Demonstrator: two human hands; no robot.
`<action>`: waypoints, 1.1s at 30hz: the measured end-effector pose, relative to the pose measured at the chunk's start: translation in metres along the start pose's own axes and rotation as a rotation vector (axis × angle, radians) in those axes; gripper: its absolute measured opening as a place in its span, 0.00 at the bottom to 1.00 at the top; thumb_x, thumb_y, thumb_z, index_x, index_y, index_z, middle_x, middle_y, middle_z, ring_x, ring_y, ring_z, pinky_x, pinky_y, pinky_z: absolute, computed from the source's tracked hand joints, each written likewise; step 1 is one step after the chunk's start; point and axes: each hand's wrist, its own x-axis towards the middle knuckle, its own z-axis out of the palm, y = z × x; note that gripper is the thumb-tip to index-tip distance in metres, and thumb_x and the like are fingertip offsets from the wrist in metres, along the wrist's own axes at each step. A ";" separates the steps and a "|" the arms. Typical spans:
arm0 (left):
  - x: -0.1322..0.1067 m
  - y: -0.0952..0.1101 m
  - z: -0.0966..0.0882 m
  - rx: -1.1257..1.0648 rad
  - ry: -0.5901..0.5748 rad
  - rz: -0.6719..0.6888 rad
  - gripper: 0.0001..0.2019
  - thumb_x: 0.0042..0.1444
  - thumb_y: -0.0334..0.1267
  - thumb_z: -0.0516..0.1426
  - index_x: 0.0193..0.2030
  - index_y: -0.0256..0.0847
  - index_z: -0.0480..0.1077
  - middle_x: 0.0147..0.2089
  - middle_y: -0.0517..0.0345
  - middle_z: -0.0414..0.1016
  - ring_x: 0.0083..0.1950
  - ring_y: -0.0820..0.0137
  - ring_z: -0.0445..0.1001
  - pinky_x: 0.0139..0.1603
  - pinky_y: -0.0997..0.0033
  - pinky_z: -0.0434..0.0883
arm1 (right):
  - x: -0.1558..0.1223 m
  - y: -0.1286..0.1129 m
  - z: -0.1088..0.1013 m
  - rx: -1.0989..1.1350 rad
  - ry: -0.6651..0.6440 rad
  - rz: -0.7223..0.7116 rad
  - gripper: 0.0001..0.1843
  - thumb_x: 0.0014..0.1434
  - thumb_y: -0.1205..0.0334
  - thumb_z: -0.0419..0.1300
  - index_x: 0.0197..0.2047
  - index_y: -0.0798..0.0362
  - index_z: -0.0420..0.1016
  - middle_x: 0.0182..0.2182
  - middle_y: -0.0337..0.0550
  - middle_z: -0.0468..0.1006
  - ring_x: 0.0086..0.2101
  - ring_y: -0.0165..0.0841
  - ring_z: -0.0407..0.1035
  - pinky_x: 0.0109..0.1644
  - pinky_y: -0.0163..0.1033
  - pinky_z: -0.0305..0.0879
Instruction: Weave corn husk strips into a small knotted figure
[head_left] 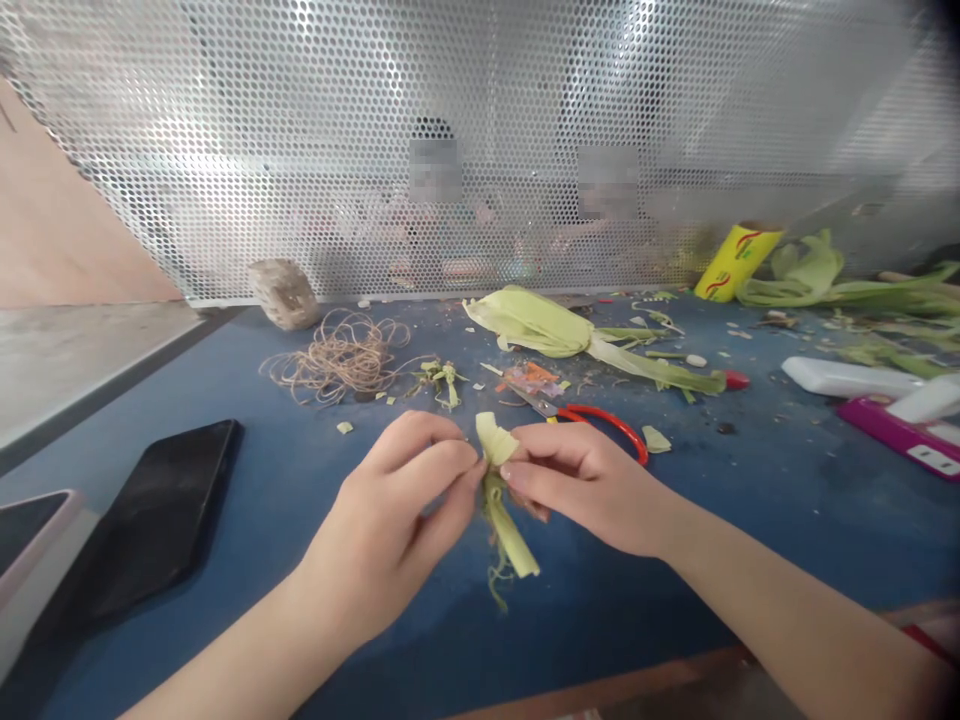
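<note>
Both my hands meet over the blue table (315,560), pinching one small bundle of pale green corn husk strips (504,510). My left hand (397,510) has its fingers closed on the bundle's left side. My right hand (581,480) pinches it from the right, fingertips touching the left hand's. The bundle's top sticks up between the fingers and its lower strips hang down toward me. Just behind my right hand lie red-handled scissors (607,425).
A coil of tan twine (341,360) and a twine spool (285,293) lie back left. A large corn husk (555,330), a small husk knot (442,378), a yellow tube (735,262) and white and pink tools (885,400) sit behind. A black phone (157,515) lies left. People sit behind the perforated metal screen (480,120).
</note>
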 end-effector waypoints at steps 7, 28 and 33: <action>0.006 0.006 0.000 -0.379 -0.097 -0.280 0.11 0.56 0.30 0.49 0.23 0.39 0.63 0.22 0.63 0.61 0.23 0.77 0.60 0.23 0.79 0.63 | 0.003 0.010 0.001 0.174 0.048 -0.031 0.16 0.56 0.65 0.53 0.18 0.55 0.59 0.16 0.31 0.58 0.18 0.21 0.51 0.22 0.30 0.49; -0.002 0.001 0.003 -0.023 0.101 0.007 0.08 0.54 0.24 0.51 0.33 0.40 0.65 0.38 0.55 0.69 0.38 0.73 0.69 0.38 0.74 0.69 | 0.008 0.018 -0.004 0.262 0.210 -0.151 0.16 0.59 0.49 0.50 0.31 0.53 0.67 0.25 0.39 0.67 0.26 0.27 0.60 0.29 0.33 0.55; 0.000 -0.003 0.004 0.002 0.058 0.019 0.07 0.54 0.24 0.52 0.34 0.39 0.66 0.36 0.56 0.69 0.37 0.73 0.69 0.39 0.74 0.69 | 0.002 0.010 -0.001 0.174 0.207 -0.103 0.20 0.52 0.49 0.59 0.43 0.51 0.63 0.26 0.35 0.64 0.26 0.26 0.59 0.29 0.32 0.57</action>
